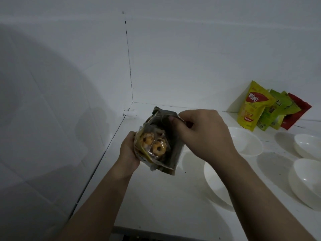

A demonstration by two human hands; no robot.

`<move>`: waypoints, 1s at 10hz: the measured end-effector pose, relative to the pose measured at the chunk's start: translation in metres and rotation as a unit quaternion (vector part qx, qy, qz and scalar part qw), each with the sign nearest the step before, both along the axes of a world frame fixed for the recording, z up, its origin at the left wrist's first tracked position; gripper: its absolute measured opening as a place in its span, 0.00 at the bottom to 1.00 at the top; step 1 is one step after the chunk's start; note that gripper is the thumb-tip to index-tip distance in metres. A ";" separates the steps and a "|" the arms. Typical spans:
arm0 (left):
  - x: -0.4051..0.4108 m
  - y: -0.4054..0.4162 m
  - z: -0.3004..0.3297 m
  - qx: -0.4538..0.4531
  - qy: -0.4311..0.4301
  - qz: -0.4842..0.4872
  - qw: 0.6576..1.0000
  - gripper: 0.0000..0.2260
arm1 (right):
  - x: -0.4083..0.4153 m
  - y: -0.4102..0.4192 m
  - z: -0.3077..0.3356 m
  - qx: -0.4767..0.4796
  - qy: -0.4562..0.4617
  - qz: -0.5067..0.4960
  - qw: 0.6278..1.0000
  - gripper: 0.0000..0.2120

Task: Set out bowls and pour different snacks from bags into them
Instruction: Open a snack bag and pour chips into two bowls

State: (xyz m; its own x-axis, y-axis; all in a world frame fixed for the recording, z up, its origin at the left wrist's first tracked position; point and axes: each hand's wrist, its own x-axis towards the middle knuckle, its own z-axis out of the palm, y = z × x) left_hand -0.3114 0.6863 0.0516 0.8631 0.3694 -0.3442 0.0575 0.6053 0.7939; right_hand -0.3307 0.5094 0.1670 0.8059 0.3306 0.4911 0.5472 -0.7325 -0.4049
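Head view: we hold the cookie bag (157,145) above the white counter (156,197), left hand (129,150) wrapped round its lower side, right hand (199,133) pinching the top edge. Four white bowls (246,141) sit apart to our right. A sharp tear could scatter cookies across the counter, missing them.

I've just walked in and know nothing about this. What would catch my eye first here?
First, the snack bag held up in the middle, printed with ring-shaped biscuits: the left hand grips its lower side while the right hand pinches its top edge. Next, the bright packets leaning on the wall at the far right, yellow in front. Below them, empty white bowls wait on the counter.
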 end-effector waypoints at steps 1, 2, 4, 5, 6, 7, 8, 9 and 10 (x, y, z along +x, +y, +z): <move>0.018 0.018 -0.027 0.019 -0.040 -0.055 0.997 0.11 | 0.002 0.000 -0.007 0.045 0.011 0.000 0.999 0.25; 0.020 0.020 -0.029 0.030 -0.004 -0.058 0.998 0.11 | 0.006 -0.001 -0.012 0.095 0.012 -0.004 0.995 0.25; 0.017 -0.002 -0.035 -0.021 0.071 -0.113 0.991 0.16 | 0.011 0.000 -0.019 0.139 0.012 0.003 0.990 0.26; 0.023 -0.004 -0.035 -0.025 0.030 -0.114 0.993 0.19 | 0.014 -0.003 -0.022 0.151 0.032 0.003 0.988 0.25; 0.033 0.001 -0.033 -0.053 0.005 -0.087 0.995 0.20 | 0.015 -0.010 -0.021 0.107 0.082 0.014 0.991 0.23; 0.047 0.014 -0.035 -0.077 0.010 -0.061 0.995 0.20 | 0.012 -0.016 -0.020 0.025 0.150 0.027 0.988 0.18; 0.064 0.025 -0.035 -0.073 0.004 -0.040 0.997 0.18 | 0.020 -0.023 -0.020 -0.008 0.162 0.012 0.987 0.16; 0.082 0.026 -0.025 -0.067 0.003 -0.027 0.997 0.18 | 0.045 -0.028 -0.026 -0.041 0.171 -0.016 0.984 0.15; 0.104 0.030 -0.011 -0.056 0.005 -0.025 0.998 0.19 | 0.077 -0.026 -0.035 -0.013 0.189 -0.027 0.981 0.14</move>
